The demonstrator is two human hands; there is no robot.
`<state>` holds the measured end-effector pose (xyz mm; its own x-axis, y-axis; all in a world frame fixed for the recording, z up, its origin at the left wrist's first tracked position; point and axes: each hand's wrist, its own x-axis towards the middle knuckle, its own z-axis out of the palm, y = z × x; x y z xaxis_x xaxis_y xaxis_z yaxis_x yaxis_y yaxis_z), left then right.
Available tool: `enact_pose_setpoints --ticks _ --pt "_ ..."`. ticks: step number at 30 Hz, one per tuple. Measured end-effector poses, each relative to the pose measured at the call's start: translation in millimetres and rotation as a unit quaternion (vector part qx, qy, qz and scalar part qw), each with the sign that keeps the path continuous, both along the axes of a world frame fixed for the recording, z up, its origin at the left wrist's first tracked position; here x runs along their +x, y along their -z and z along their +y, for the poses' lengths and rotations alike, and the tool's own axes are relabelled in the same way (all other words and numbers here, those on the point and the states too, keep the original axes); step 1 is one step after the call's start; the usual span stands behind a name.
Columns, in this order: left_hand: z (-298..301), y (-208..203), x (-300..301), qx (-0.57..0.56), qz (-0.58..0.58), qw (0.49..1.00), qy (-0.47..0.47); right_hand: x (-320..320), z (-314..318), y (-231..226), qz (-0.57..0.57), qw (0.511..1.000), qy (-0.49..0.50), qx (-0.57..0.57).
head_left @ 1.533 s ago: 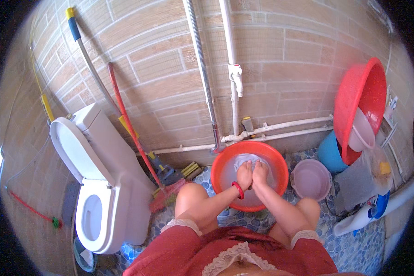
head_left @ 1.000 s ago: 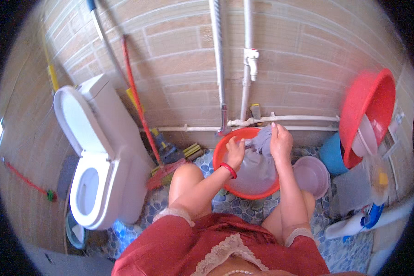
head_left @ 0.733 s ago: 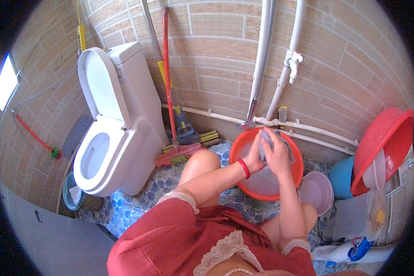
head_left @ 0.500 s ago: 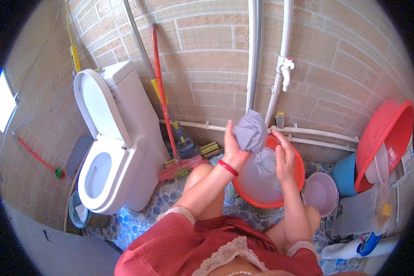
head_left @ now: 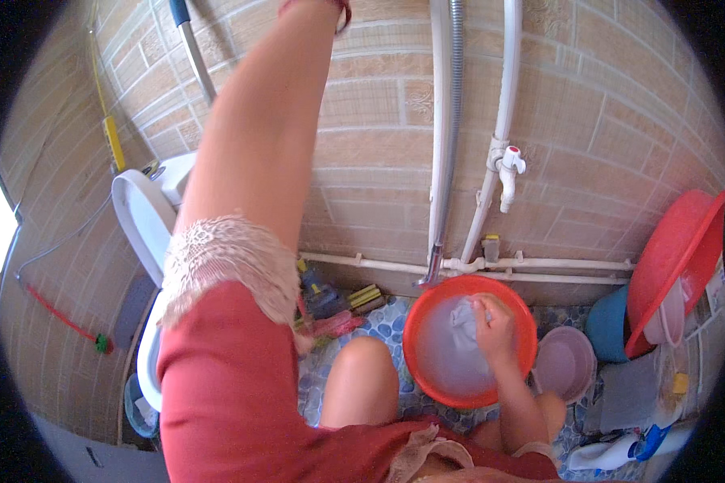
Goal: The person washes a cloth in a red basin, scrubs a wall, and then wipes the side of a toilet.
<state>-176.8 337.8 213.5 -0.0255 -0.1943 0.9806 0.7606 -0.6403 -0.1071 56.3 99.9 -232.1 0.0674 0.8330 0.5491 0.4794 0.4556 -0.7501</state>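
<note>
My left arm (head_left: 254, 137) is raised high across the view. Its wrist, with a red bracelet, meets the top edge, and the hand beyond is cut off. Low on the right, my right hand (head_left: 496, 326) is closed on a grey cloth (head_left: 461, 319). The cloth hangs into cloudy water inside an orange-red basin (head_left: 416, 364) on the floor. How much of the cloth lies under the surface is hard to make out.
A small pinkish basin (head_left: 565, 366) stands right of the orange one. Farther right, a large red basin (head_left: 675, 249) leans above a blue bucket (head_left: 606, 324). A white tap (head_left: 507, 179) and metal hose (head_left: 452, 129) run along the wall. My arm partly covers a toilet (head_left: 143, 217).
My left hand has swung up and out of view, no longer at the cloth. My right hand, earlier open beside the cloth, now grips it lower in the basin. The view has shifted slightly.
</note>
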Motion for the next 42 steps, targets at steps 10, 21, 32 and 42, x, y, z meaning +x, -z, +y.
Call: enact_pose_setpoints --ticks 10,21,32,42 --pt "19.7 153.8 36.6 -0.053 0.052 0.972 -0.224 4.2 11.3 16.8 -0.070 0.997 0.028 0.003" --pt "22.1 380.7 -53.7 -0.273 0.363 0.880 -0.140 9.9 27.3 35.0 0.019 0.995 0.065 -0.073" --pt "70.7 -13.1 -122.7 -0.090 -0.219 0.952 -0.195 19.1 24.0 26.4 0.052 0.983 0.108 -0.142" --pt "57.6 355.4 -67.5 -0.203 -0.123 0.959 -0.157 12.1 31.6 15.0 0.158 0.973 0.045 -0.163"
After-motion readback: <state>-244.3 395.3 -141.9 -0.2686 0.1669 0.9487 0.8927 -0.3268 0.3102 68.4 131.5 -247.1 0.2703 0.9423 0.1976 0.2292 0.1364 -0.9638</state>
